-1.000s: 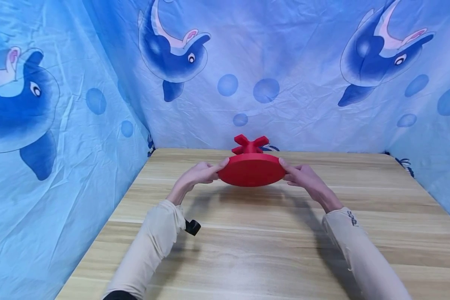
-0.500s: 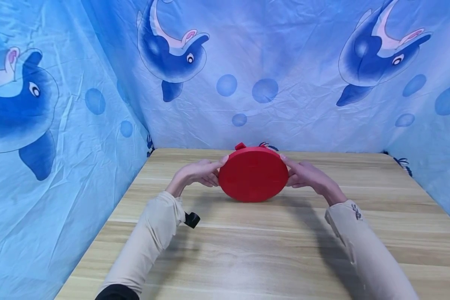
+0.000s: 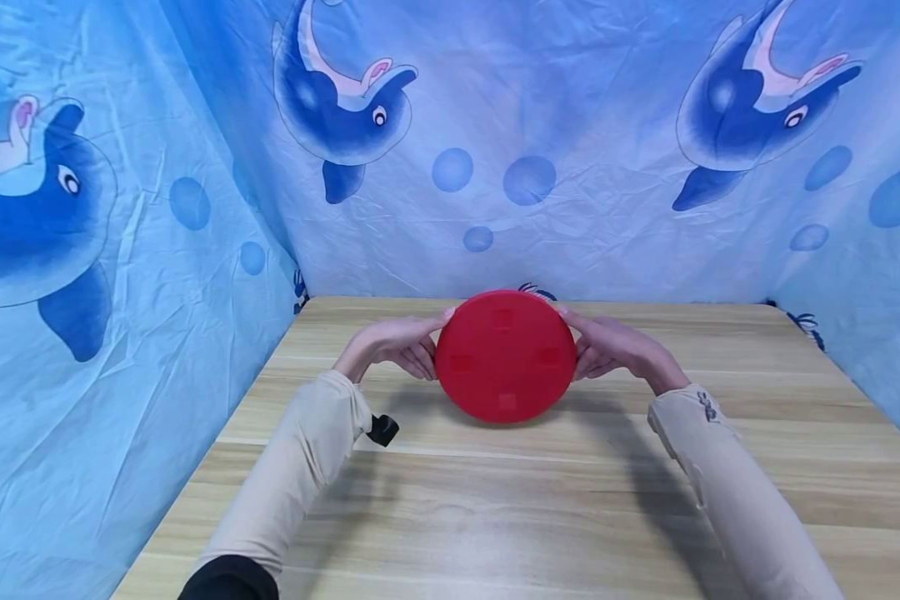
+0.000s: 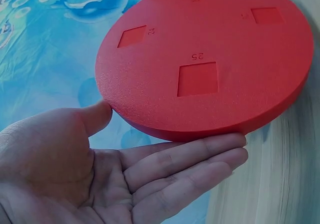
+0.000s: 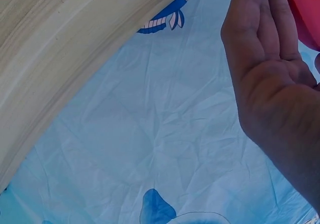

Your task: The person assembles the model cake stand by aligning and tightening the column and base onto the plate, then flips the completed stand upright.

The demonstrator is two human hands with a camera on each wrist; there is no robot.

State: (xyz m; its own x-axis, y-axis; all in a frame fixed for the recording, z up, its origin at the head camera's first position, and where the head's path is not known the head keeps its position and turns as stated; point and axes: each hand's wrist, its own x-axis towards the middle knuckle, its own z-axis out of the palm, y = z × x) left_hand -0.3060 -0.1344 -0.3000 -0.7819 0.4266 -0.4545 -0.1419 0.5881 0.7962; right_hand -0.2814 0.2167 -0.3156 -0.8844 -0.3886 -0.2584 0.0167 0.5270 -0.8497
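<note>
A red round disc [image 3: 506, 358] is tipped up over the table, its flat face with several shallow square recesses turned toward the head camera. In the left wrist view, small numbers are marked beside the recesses of the red disc [image 4: 240, 49]. My left hand [image 3: 397, 343] holds the disc's left edge, thumb near the top and fingers lower on the rim. On the opposite edge my right hand [image 3: 618, 350] grips it the same way. In the right wrist view, only a corner of the disc [image 5: 306, 14] shows beside the right hand [image 5: 272, 59]. The disc's back is hidden.
The wood-grain table [image 3: 480, 517] spreads under both arms. Behind it and at the sides hangs a blue cloth [image 3: 570, 242] printed with dolphins. A black piece [image 3: 383, 430] sticks out at the left wrist.
The disc has tilted, its lower edge swinging down and toward me, so its recessed face shows fully. The red stem and cross-shaped part behind it have gone out of sight.
</note>
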